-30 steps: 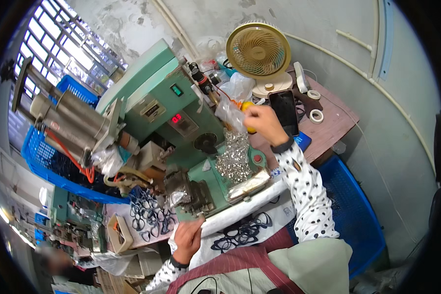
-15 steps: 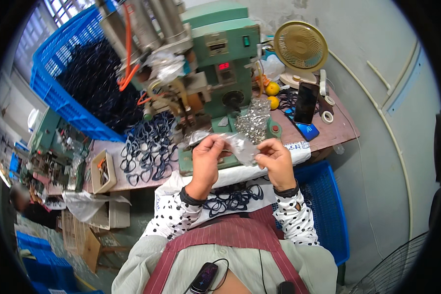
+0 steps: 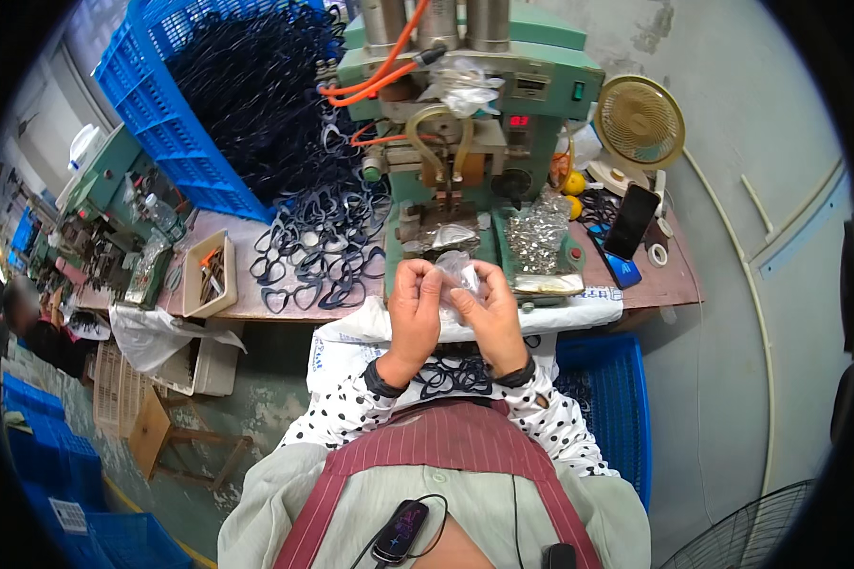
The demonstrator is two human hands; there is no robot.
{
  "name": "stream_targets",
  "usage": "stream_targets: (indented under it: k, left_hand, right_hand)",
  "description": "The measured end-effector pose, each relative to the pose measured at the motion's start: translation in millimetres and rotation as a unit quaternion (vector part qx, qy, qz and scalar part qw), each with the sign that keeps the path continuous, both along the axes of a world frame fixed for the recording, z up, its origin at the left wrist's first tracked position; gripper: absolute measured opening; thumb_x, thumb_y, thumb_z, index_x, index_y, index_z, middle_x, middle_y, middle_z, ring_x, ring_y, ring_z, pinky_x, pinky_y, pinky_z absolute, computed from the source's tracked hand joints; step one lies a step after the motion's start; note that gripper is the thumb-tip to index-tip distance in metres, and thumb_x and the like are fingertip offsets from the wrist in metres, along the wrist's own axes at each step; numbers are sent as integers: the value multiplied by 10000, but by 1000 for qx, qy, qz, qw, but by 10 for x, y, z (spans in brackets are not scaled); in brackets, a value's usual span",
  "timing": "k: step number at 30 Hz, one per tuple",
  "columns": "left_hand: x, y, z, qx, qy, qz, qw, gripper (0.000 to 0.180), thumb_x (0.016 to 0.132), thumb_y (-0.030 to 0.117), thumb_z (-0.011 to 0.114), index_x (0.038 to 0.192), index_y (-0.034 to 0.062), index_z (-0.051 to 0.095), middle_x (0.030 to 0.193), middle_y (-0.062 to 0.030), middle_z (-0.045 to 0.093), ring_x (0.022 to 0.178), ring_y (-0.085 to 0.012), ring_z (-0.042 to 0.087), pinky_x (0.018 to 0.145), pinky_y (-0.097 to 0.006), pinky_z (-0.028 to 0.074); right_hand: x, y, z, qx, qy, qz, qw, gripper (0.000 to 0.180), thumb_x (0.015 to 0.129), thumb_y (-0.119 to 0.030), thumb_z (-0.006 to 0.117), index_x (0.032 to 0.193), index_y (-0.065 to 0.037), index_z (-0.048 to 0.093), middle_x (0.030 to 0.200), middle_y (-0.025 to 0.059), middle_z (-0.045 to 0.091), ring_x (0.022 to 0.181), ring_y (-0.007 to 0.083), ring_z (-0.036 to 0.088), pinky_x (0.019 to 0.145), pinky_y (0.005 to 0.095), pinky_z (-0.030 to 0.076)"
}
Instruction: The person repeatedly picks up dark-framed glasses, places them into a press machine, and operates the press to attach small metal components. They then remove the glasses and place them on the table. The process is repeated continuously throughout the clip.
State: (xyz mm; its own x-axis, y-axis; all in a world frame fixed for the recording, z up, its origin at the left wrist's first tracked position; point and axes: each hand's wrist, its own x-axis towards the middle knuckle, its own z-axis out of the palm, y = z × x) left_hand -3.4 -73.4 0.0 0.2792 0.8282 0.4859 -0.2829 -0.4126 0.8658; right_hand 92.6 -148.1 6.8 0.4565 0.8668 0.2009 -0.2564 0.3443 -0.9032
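And there they were, both hands drawn together in front of the green press! The left hand had its fingers curled in, pinching a crumpled clear plastic bag; the right hand pinched the bag's other side, thumb pressed forward. The bag sat right between them, just short of the press's working head, fingers covering much of it, and whether anything lay inside, I couldn't tell.

Up top, the press's metal cylinders were cut off, and so was the far end of the big blue crate, tilted and crammed with a dark tangle whose single pieces blurred together. At far left, a co-worker was half lost in the dark rim.

Now the containers! A beige tray held tools, hard to tell apart. Small silvery pieces heaped up on the press's right. Below the surface, a second blue crate stood partly hidden by a sleeve, while dark rings spread loose left of the press.
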Motion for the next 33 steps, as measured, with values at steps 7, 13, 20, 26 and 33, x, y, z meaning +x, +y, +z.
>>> stream_targets:
  k: [7, 13, 20, 26, 33]
  left_hand:
    - [-378, 209, 134, 77, 11, 121, 990, 76, 982, 112, 562, 940, 52, 542, 760, 26, 499, 682, -49, 445, 602, -197, 383]
    - [-697, 537, 204, 16, -21, 101, 994, 111, 943, 126, 641, 915, 34, 585, 733, 67, 508, 621, -28, 396, 558, -185, 351]
    - [-675, 404, 172, 104, 81, 134, 982, 142, 908, 142, 682, 837, 23, 652, 671, 59, 549, 576, -23, 414, 524, -189, 333]
    - [-844, 548, -5, -272, -116, -71, 953, 449, 1018, 472, 415, 1117, 62, 570, 717, 38, 513, 591, -69, 455, 552, -193, 393]
    - [-645, -62, -140, -413, -135, -251, 865, 389, 986, 389, 539, 1246, 101, 512, 1155, -55, 593, 965, -142, 583, 801, -297, 484]
  right_hand:
    - [239, -43, 68, -38, -42, -54, 997, 171, 859, 1, 666, 1013, -5, 591, 811, 58, 656, 597, 87, 554, 529, 205, 432]
    - [649, -173, 177, -71, -49, -90, 992, 210, 955, -147, 589, 1136, -43, 569, 940, 57, 637, 729, 74, 562, 590, 184, 449]
    - [22, 149, 46, -95, -114, 49, 988, 192, 892, -86, 670, 1064, -13, 626, 838, -6, 635, 690, 41, 559, 569, 166, 420]
    - [68, 229, 11, -62, -71, -118, 989, 128, 964, -151, 607, 961, -30, 565, 721, -47, 531, 549, 3, 405, 464, 174, 292]
    - [-264, 293, -123, -32, -83, -148, 985, 120, 967, -130, 600, 979, -19, 557, 725, -43, 524, 595, 3, 410, 519, 173, 330]
